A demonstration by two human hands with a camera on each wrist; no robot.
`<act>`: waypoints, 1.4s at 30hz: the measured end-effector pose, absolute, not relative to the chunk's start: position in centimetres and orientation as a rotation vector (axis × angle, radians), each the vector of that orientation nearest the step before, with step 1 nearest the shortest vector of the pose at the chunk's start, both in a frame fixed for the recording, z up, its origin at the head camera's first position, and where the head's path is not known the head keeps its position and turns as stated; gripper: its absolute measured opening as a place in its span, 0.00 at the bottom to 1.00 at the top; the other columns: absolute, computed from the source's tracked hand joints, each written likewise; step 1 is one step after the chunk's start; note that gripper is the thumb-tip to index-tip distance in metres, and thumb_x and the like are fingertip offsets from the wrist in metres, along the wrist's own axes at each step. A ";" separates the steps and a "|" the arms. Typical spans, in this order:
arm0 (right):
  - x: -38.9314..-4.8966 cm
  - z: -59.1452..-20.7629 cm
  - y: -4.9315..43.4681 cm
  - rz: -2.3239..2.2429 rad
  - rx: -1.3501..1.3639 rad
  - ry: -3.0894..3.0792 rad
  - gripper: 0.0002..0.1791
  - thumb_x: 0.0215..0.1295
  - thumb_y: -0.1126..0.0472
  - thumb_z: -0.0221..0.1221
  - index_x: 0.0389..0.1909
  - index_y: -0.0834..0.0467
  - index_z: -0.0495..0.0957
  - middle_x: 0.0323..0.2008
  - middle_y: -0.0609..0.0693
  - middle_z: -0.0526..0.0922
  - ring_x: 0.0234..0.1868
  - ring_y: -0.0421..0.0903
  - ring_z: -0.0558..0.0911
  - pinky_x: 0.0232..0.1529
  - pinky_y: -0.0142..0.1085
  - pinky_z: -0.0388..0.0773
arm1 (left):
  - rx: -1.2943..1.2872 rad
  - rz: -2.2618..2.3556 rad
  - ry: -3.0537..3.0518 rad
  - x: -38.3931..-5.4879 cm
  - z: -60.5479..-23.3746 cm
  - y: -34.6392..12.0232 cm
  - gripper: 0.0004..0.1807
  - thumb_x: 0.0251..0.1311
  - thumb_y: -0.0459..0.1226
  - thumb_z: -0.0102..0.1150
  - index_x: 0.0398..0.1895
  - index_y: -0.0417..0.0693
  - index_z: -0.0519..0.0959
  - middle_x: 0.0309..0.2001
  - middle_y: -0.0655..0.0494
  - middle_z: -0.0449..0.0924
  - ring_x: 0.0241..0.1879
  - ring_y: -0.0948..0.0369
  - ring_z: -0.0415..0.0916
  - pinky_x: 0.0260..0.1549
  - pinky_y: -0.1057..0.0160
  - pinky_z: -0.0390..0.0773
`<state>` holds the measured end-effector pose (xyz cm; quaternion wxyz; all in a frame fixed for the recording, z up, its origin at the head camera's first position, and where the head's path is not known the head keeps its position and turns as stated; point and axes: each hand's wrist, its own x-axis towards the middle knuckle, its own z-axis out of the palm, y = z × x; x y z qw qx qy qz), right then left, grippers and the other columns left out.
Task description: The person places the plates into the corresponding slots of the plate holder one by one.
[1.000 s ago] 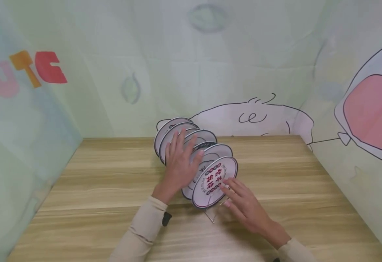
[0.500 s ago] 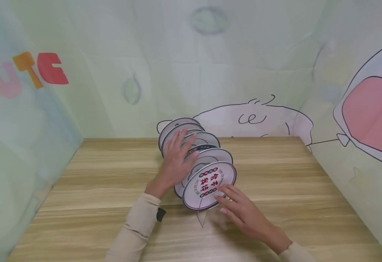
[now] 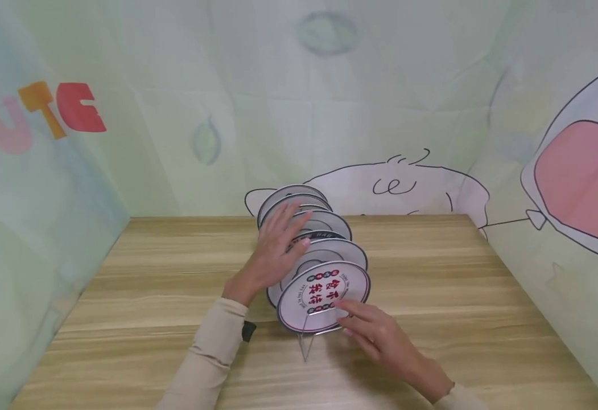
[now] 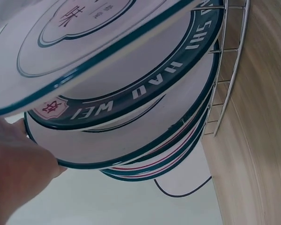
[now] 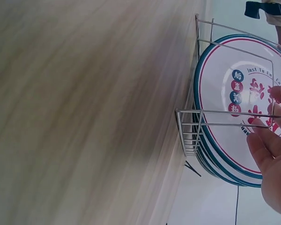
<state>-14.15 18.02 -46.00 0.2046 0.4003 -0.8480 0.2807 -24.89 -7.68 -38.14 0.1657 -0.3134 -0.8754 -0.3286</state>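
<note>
Several round white plates (image 3: 288,307) with dark blue-green rims stand on edge, one behind another, in a silver wire dish rack (image 3: 304,347) on the wooden table. Red characters mark the front plate. My left hand (image 3: 273,250) rests on the plates' left side, its fingers stretched across their upper rims. In the left wrist view, part of that hand shows at the edge of the plates (image 4: 112,145). At the rack's near end, my right hand (image 3: 386,336) holds the end wire with its fingertips, in front of the front plate. The right wrist view shows fingers (image 5: 267,140) at that wire loop.
The wooden table (image 3: 176,285) runs back to a pale green printed backdrop (image 3: 176,114) with cartoon drawings. Side panels of the same kind rise at left and right. A dark band (image 3: 248,331) sits at the left sleeve's cuff.
The rack has turned with its plates: the near end has swung left and toward me, the far end right. Both hands have shifted slightly with it.
</note>
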 end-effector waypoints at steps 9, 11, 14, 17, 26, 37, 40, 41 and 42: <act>-14.0 -45.8 17.4 0.762 1.182 -2.273 0.10 0.60 0.65 0.66 0.42 0.54 0.88 0.55 0.51 0.86 0.51 0.48 0.86 0.57 0.31 0.80 | -0.971 -0.968 -2.486 -25.0 -38.0 -7.8 0.32 0.69 0.45 0.43 0.76 0.50 0.62 0.79 0.44 0.53 0.79 0.41 0.43 0.73 0.30 0.43; -14.1 -45.8 17.3 0.751 1.218 -2.215 0.09 0.59 0.66 0.67 0.40 0.54 0.88 0.53 0.53 0.86 0.49 0.48 0.87 0.56 0.31 0.80 | -0.991 -0.978 -2.473 -25.0 -38.0 -7.8 0.32 0.69 0.45 0.43 0.76 0.50 0.62 0.79 0.44 0.53 0.79 0.42 0.43 0.72 0.30 0.43; -14.0 -45.8 17.2 0.761 1.244 -2.180 0.06 0.60 0.65 0.67 0.37 0.54 0.89 0.52 0.53 0.87 0.46 0.47 0.88 0.53 0.31 0.81 | -1.018 -0.986 -2.457 -25.1 -38.2 -7.8 0.32 0.68 0.46 0.43 0.75 0.49 0.63 0.78 0.44 0.54 0.79 0.43 0.44 0.72 0.30 0.44; -13.9 -45.7 17.2 0.779 1.249 -2.176 0.04 0.63 0.63 0.66 0.34 0.54 0.89 0.50 0.53 0.88 0.43 0.46 0.89 0.50 0.30 0.83 | -1.039 -0.994 -2.454 -25.1 -38.3 -7.7 0.32 0.68 0.46 0.43 0.76 0.50 0.62 0.79 0.45 0.54 0.79 0.44 0.44 0.72 0.30 0.45; -13.7 -45.8 17.2 0.815 1.208 -2.240 0.06 0.66 0.62 0.64 0.31 0.55 0.89 0.51 0.52 0.88 0.44 0.46 0.89 0.48 0.29 0.83 | -1.026 -0.996 -2.461 -25.0 -38.2 -7.7 0.33 0.68 0.46 0.44 0.76 0.50 0.61 0.79 0.46 0.54 0.80 0.45 0.44 0.72 0.31 0.45; -14.3 -45.8 16.9 0.834 1.126 -2.281 0.05 0.63 0.64 0.65 0.30 0.56 0.88 0.52 0.52 0.87 0.45 0.48 0.89 0.49 0.30 0.83 | -0.887 -1.002 -2.472 -25.3 -38.3 -7.5 0.30 0.71 0.45 0.44 0.75 0.49 0.64 0.78 0.44 0.56 0.79 0.45 0.48 0.71 0.31 0.50; -14.7 -45.8 16.7 0.830 1.098 -2.293 0.05 0.63 0.63 0.65 0.30 0.56 0.88 0.52 0.51 0.87 0.46 0.48 0.89 0.48 0.29 0.83 | -0.845 -0.945 -2.466 -25.1 -38.2 -7.2 0.28 0.72 0.44 0.43 0.73 0.48 0.66 0.77 0.43 0.57 0.78 0.45 0.49 0.72 0.33 0.52; -14.8 -45.8 16.7 0.825 1.091 -2.293 0.05 0.63 0.63 0.65 0.30 0.56 0.88 0.52 0.51 0.87 0.46 0.47 0.89 0.47 0.28 0.83 | -0.837 -0.919 -2.458 -25.1 -38.1 -7.1 0.27 0.73 0.44 0.44 0.73 0.48 0.67 0.77 0.43 0.57 0.78 0.44 0.50 0.73 0.34 0.53; -14.9 -45.8 16.6 0.820 1.094 -2.286 0.05 0.63 0.63 0.65 0.30 0.56 0.88 0.52 0.51 0.87 0.46 0.47 0.89 0.47 0.29 0.83 | -0.836 -0.890 -2.450 -25.1 -38.1 -7.0 0.27 0.73 0.43 0.44 0.72 0.47 0.68 0.77 0.42 0.58 0.78 0.44 0.51 0.73 0.35 0.54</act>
